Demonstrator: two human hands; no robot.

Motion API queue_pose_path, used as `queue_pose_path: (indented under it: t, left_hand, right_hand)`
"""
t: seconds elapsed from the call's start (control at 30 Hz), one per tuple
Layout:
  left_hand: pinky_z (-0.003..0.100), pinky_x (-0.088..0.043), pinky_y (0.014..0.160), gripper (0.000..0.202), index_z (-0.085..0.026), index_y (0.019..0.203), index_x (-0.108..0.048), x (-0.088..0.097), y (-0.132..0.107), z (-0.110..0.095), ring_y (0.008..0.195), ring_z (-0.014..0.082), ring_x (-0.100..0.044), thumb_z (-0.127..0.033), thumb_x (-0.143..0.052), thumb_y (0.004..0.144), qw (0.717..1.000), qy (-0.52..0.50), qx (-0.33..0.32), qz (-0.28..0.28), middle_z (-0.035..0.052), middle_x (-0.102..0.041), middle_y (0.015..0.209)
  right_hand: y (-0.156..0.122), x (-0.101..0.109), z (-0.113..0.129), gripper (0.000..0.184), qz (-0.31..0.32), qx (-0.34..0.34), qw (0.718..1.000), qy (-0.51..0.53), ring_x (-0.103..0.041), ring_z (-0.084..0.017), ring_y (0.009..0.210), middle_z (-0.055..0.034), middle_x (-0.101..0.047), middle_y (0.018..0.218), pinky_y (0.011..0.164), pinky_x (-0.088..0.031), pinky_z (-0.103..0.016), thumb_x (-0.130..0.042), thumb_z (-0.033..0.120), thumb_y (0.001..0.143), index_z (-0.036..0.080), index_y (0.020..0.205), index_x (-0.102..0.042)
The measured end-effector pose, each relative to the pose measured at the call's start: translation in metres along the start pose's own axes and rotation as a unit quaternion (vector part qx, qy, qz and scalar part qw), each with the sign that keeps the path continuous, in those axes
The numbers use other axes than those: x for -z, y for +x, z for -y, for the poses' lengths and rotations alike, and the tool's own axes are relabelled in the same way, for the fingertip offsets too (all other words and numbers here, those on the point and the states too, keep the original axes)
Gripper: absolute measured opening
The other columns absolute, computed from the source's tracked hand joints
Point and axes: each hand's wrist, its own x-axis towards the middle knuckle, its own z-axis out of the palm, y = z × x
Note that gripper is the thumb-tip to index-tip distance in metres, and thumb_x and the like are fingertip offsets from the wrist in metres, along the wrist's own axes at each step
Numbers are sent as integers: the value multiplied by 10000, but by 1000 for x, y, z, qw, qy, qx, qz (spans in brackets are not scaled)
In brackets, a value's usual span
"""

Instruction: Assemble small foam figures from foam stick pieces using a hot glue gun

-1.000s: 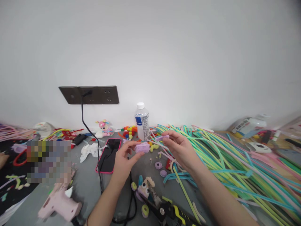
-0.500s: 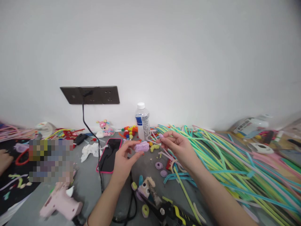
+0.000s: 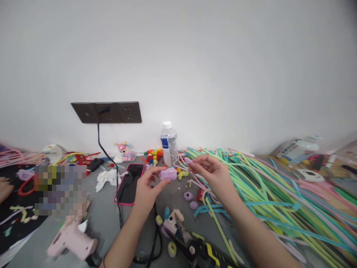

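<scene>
My left hand (image 3: 152, 184) pinches a fuzzy lilac block (image 3: 168, 174), apparently made of pipe cleaner, between thumb and fingers. To its right, my right hand (image 3: 212, 172) is closed on a small lilac pipe-cleaner piece (image 3: 188, 160) at its fingertips. The two pieces are apart. Below them on the grey table lie a lilac ring (image 3: 188, 195) and a lilac disc (image 3: 194, 205). Nearer me is a small figure with round eyes (image 3: 172, 222), beside black-and-yellow pliers (image 3: 192, 248).
A bottle (image 3: 169, 147) stands behind my hands. A pink-edged phone (image 3: 130, 185) and black cable (image 3: 119, 178) lie left, with a pink glue gun (image 3: 73, 239) nearer. Long pipe cleaners (image 3: 267, 186) cover the right side. Another person's hand (image 3: 5, 189) shows at far left.
The small lilac piece in my right hand has shifted slightly left and up, and its angle has changed. My left hand and the block have barely moved.
</scene>
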Motion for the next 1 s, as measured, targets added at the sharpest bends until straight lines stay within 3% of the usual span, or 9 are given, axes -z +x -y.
queue_pose_path:
  t: [0.13,0.3,0.47,0.63,1.0]
  left_hand:
    - [274,-432,688,276,-221,960,-798,-1,-1,-2,770,177,-583,-282,-841,694,1000,-1,13,10,48,-735,922]
    - [291,-446,719,281,-218,971,-803,-2,-2,-3,814,202,-607,-280,-835,698,999,-16,36,33,64,-750,925]
    - [281,-440,685,276,-218,964,-809,-3,-2,-5,754,185,-599,-256,-821,691,999,-9,20,34,53,-765,910]
    - [283,-442,698,255,-223,960,-806,-3,-3,-4,786,192,-619,-227,-810,706,999,-3,7,46,48,-771,916]
    - [279,-420,722,264,-251,971,-806,-2,-4,-1,827,189,-611,-190,-818,714,998,-21,10,62,33,-771,948]
  right_hand:
    - [-3,-4,3,274,-7,92,993,-71,-675,-264,896,-78,-715,872,786,-538,-396,-796,491,787,230,779,-710]
    - [-10,-13,3,160,52,162,977,-128,-618,-280,1103,-96,-658,1090,1024,-451,-470,-736,383,871,248,785,-734]
    - [-15,-18,1,51,77,206,960,-175,-603,-280,1125,-88,-640,1116,1000,-463,-456,-724,259,878,260,828,-732]
    - [-16,-19,0,84,77,232,945,-217,-619,-276,1065,-81,-643,1114,953,-479,-446,-732,186,854,262,819,-729]
    - [-17,-18,-3,114,90,243,936,-237,-583,-273,1090,-79,-594,1126,981,-439,-465,-721,148,862,257,829,-711]
